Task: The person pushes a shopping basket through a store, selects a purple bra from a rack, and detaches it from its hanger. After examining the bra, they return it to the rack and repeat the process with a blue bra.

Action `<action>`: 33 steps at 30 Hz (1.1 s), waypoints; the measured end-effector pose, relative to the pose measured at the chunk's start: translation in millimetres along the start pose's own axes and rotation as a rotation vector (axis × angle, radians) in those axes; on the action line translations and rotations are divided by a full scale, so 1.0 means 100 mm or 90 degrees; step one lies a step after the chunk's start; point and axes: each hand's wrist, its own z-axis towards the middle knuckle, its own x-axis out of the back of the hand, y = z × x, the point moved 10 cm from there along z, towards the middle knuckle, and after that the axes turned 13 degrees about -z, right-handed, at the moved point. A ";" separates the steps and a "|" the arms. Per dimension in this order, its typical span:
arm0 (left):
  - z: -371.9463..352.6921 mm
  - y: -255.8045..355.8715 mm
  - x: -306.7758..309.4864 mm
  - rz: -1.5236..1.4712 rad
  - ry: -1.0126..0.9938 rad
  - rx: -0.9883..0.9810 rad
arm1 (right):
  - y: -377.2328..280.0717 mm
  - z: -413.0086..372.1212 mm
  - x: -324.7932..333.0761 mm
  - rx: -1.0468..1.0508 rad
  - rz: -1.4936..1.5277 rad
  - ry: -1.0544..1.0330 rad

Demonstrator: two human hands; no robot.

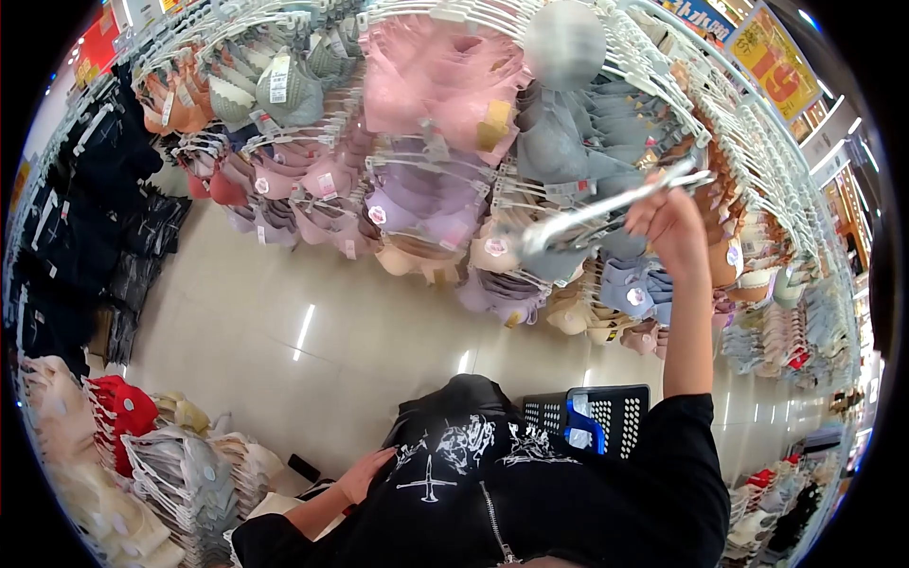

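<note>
Two hands: right hand (668, 222) fingers clenched around white hanger (592, 220), bras (426, 204) just beyond fingers; left hand (365, 473) fingers released, flat on black shirt (530, 492).

The right arm (688, 331) is raised high and nearly straight, bare from the short black sleeve up to the wrist, and the right hand (670, 225) at its top is closed, fingers curled in a grip with the knuckles turned upward. The left forearm (308, 516) is bent low across the body. The left hand (365, 473) lies open and relaxed, fingers together, flat against the torso at the waist.
</note>
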 end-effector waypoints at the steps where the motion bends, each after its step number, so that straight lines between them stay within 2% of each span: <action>1: 0.01 0.03 0.01 0.003 -0.002 0.000 | 0.15 -0.13 -0.08 -0.064 -0.040 0.038; 3: 0.03 0.03 0.04 -0.006 -0.007 0.008 | 0.41 -0.34 -0.28 -0.143 -0.100 -0.010; 6: 0.07 0.05 0.07 -0.019 -0.026 0.037 | 0.77 -0.67 -0.33 -0.218 -0.122 -0.006; 8: 0.27 0.35 0.19 0.001 -0.053 0.063 | 0.90 -0.83 -0.36 -0.240 -0.189 -0.066; 10: 0.44 0.67 0.31 0.328 -0.217 -0.190 | 0.88 -0.98 -0.48 -0.262 -0.163 -0.170; 12: 0.69 0.48 0.80 0.558 -0.015 -0.077 | 0.78 -1.08 -0.56 -0.254 -0.115 -0.212; 14: 1.06 0.64 1.39 0.426 0.293 0.054 | 0.69 -1.14 -0.63 -0.215 -0.026 -0.236; 15: 1.24 0.81 1.50 0.398 0.337 -0.006 | 0.68 -1.15 -0.63 -0.225 -0.034 -0.217; 17: 1.60 1.09 1.61 0.313 0.396 -0.100 | 0.58 -1.20 -0.78 -0.222 0.007 -0.279; 20: 2.06 1.64 1.40 0.161 0.458 -0.195 | 0.51 -1.31 -1.02 -0.225 0.063 -0.373; 22: 2.26 2.02 1.15 -0.055 0.410 -0.318 | 0.45 -1.35 -1.18 -0.194 0.088 -0.466; 25: 2.38 2.32 0.80 -0.302 0.264 -0.363 | 0.52 -1.42 -1.27 -0.152 0.218 -0.491; 28: 2.45 2.20 0.52 -0.387 0.110 -0.197 | 0.73 -1.46 -1.26 -0.172 0.342 -0.494; 29: 2.44 2.28 0.52 -0.288 0.109 -0.188 | 0.83 -1.47 -1.25 -0.156 0.402 -0.492; 31: 2.45 2.16 0.51 -0.303 0.137 -0.124 | 0.99 -1.46 -1.25 -0.121 0.508 -0.494; 33: 2.45 2.08 0.52 -0.294 0.163 -0.081 | 1.10 -1.42 -1.23 -0.085 0.529 -0.455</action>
